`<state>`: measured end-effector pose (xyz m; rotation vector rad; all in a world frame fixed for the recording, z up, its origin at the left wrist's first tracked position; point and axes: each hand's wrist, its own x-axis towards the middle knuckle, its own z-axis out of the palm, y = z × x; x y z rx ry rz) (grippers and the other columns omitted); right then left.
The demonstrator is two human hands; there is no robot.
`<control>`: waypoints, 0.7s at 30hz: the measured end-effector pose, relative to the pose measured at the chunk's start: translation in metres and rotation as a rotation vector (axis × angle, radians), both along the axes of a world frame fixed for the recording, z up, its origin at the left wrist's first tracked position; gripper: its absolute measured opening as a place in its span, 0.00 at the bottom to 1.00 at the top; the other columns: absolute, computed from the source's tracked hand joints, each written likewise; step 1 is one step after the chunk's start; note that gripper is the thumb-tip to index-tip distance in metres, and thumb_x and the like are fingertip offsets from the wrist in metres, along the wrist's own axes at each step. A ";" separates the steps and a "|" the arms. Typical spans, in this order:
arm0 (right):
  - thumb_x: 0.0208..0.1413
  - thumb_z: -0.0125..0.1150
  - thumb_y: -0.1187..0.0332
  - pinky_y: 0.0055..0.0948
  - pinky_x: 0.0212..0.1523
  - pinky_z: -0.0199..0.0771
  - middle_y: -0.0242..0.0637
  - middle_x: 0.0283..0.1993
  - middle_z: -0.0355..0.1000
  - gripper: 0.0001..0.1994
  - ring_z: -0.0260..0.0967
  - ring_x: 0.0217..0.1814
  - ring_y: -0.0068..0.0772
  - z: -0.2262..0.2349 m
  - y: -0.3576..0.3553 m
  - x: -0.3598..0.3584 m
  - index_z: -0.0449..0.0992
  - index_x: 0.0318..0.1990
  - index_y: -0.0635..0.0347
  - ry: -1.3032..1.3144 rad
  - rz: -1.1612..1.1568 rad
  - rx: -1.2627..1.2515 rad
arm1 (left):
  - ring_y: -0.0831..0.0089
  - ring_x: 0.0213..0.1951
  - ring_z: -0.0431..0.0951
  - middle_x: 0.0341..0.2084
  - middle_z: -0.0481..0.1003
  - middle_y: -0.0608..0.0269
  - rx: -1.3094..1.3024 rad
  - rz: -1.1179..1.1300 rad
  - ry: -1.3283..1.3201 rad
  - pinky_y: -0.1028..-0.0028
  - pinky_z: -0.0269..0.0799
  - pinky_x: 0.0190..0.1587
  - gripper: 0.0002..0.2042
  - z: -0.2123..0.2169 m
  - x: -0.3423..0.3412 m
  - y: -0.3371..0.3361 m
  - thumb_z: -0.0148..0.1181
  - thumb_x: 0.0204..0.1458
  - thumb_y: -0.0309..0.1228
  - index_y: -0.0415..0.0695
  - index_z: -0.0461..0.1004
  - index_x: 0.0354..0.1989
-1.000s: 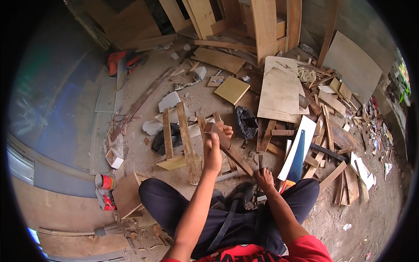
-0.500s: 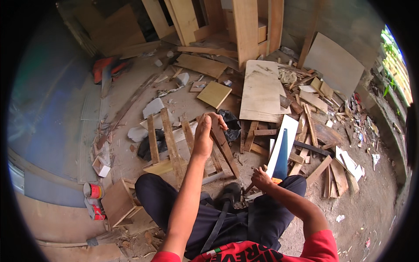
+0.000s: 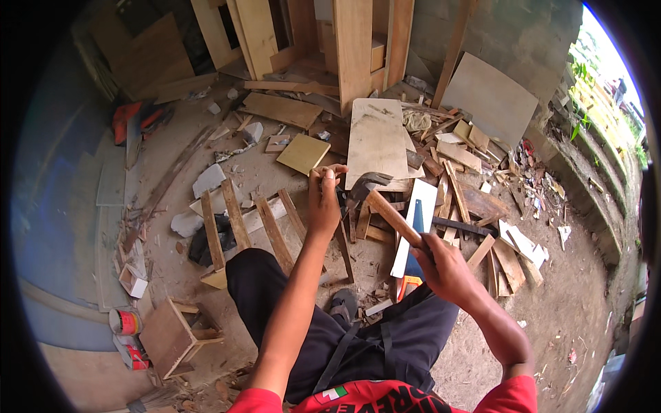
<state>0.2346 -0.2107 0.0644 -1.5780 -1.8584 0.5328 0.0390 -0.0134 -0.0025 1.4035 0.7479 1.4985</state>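
Observation:
My right hand [image 3: 446, 268] is closed round the wooden handle of a claw hammer [image 3: 394, 217]. The hammer is raised, its dark metal head just right of my left hand. My left hand [image 3: 322, 206] is closed at the upper end of a narrow brown wooden strip [image 3: 345, 258], which stands steeply between my knees. The hammer head and my fingers partly cover the strip's top; whether a nail is there I cannot make out. Beyond my right knee, a handsaw [image 3: 417, 215] with a blue blade and orange handle lies against a long white board [image 3: 403, 256].
Slatted wooden frame pieces [image 3: 237, 217] lie ahead of my left knee. Scrap wood [image 3: 458, 186] is heaped to the right beside a pale panel [image 3: 375, 141]. A small wooden box frame [image 3: 169, 337] and red-and-white cans [image 3: 125, 322] stand at left. Tall boards [image 3: 354, 55] rise behind.
My right hand has come up from beside my right knee, bringing the hammer close to my left hand. My left hand stays at the strip's top. The view has shifted to the right.

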 end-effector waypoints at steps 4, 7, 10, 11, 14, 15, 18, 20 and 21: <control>0.63 0.57 0.68 0.50 0.31 0.71 0.56 0.34 0.73 0.13 0.72 0.35 0.63 0.015 0.001 -0.005 0.65 0.48 0.66 -0.143 -0.056 0.088 | 0.70 0.52 0.71 0.48 0.75 0.52 0.059 -0.083 -0.065 0.67 0.62 0.60 0.13 -0.002 0.004 -0.005 0.38 0.69 0.38 0.40 0.63 0.45; 0.63 0.57 0.69 0.51 0.31 0.71 0.54 0.33 0.73 0.11 0.72 0.34 0.62 0.023 -0.004 -0.002 0.66 0.47 0.65 -0.275 -0.061 0.029 | 0.67 0.54 0.71 0.50 0.74 0.47 0.105 -0.135 -0.124 0.66 0.59 0.63 0.13 0.003 0.014 -0.011 0.37 0.69 0.38 0.39 0.62 0.46; 0.63 0.56 0.69 0.51 0.32 0.71 0.53 0.33 0.73 0.10 0.73 0.33 0.61 0.032 -0.005 0.005 0.66 0.47 0.63 -0.263 -0.076 0.011 | 0.65 0.57 0.71 0.51 0.74 0.46 0.122 -0.109 -0.063 0.65 0.58 0.65 0.15 0.008 0.009 -0.016 0.35 0.70 0.38 0.38 0.62 0.49; 0.63 0.56 0.70 0.51 0.32 0.71 0.53 0.33 0.73 0.11 0.73 0.33 0.61 0.034 -0.005 0.007 0.66 0.48 0.63 -0.236 -0.091 0.043 | 0.64 0.57 0.71 0.51 0.74 0.46 0.118 -0.104 -0.058 0.65 0.58 0.65 0.16 0.007 0.008 -0.015 0.35 0.70 0.38 0.37 0.62 0.49; 0.62 0.57 0.71 0.50 0.33 0.72 0.54 0.34 0.74 0.13 0.74 0.34 0.60 0.037 -0.003 0.000 0.66 0.51 0.64 -0.200 -0.105 0.108 | 0.65 0.56 0.72 0.50 0.74 0.47 0.119 -0.109 -0.083 0.66 0.59 0.64 0.17 0.005 0.006 -0.013 0.36 0.70 0.39 0.36 0.62 0.51; 0.62 0.57 0.71 0.50 0.33 0.72 0.54 0.34 0.74 0.13 0.74 0.34 0.60 0.034 -0.001 0.000 0.66 0.51 0.64 -0.204 -0.108 0.142 | 0.65 0.56 0.72 0.51 0.74 0.47 0.114 -0.121 -0.092 0.66 0.59 0.64 0.17 0.006 0.006 -0.012 0.36 0.70 0.39 0.36 0.62 0.51; 0.62 0.57 0.70 0.50 0.32 0.72 0.53 0.34 0.74 0.13 0.74 0.34 0.59 0.028 0.001 0.002 0.67 0.51 0.65 -0.390 -0.018 -0.065 | 0.66 0.55 0.73 0.49 0.74 0.51 0.103 -0.105 -0.031 0.67 0.62 0.62 0.19 0.004 0.008 -0.014 0.35 0.69 0.41 0.36 0.64 0.53; 0.63 0.56 0.69 0.50 0.32 0.72 0.53 0.34 0.74 0.13 0.75 0.35 0.59 0.042 0.000 0.001 0.67 0.51 0.65 -0.386 -0.023 -0.062 | 0.69 0.53 0.73 0.48 0.74 0.52 0.134 -0.095 -0.068 0.70 0.64 0.60 0.20 0.000 0.013 -0.013 0.34 0.68 0.42 0.36 0.65 0.53; 0.63 0.56 0.68 0.50 0.32 0.72 0.53 0.34 0.74 0.14 0.75 0.35 0.59 0.047 -0.002 0.003 0.67 0.51 0.65 -0.388 -0.032 -0.064 | 0.69 0.53 0.73 0.49 0.74 0.51 0.138 -0.100 -0.051 0.70 0.64 0.60 0.20 0.003 0.014 -0.015 0.34 0.68 0.41 0.36 0.64 0.53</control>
